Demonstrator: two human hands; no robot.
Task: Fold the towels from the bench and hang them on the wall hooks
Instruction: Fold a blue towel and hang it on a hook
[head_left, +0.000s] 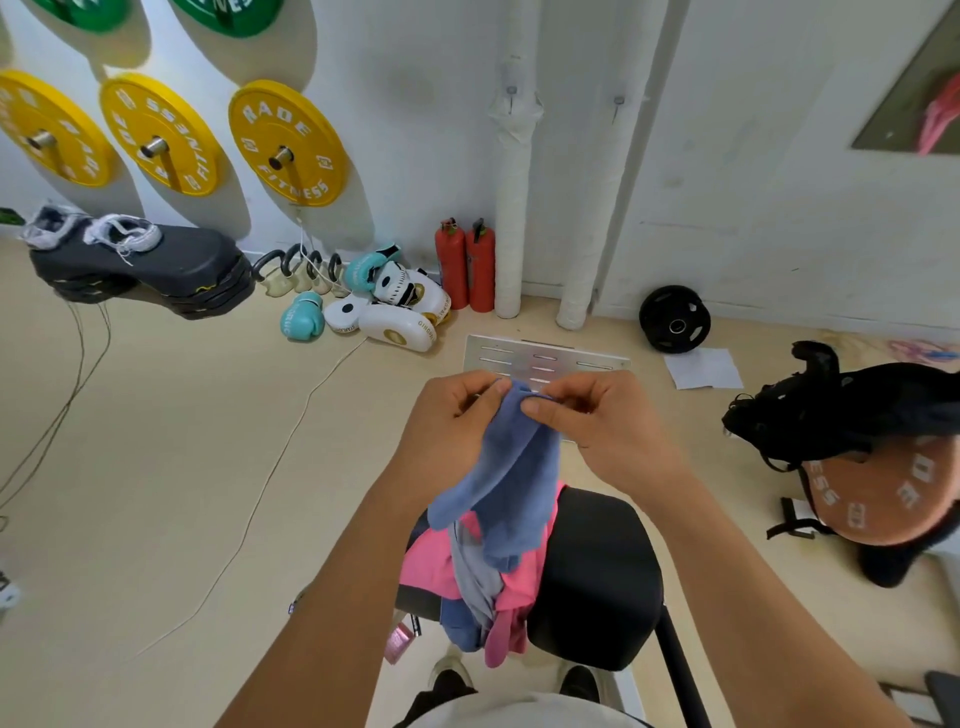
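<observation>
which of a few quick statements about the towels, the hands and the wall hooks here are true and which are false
1. Both hands pinch the top edge of the blue towel. True: the left hand and right hand hold it up between them.
2. A towel already hangs on a wall hook. False: both wall hooks are bare.
3. Pink towels lie on the black bench. True.
4. The blue towel is neatly folded. False: it hangs loose and crumpled.
5. Two red fire extinguishers stand by the wall. True.
</observation>
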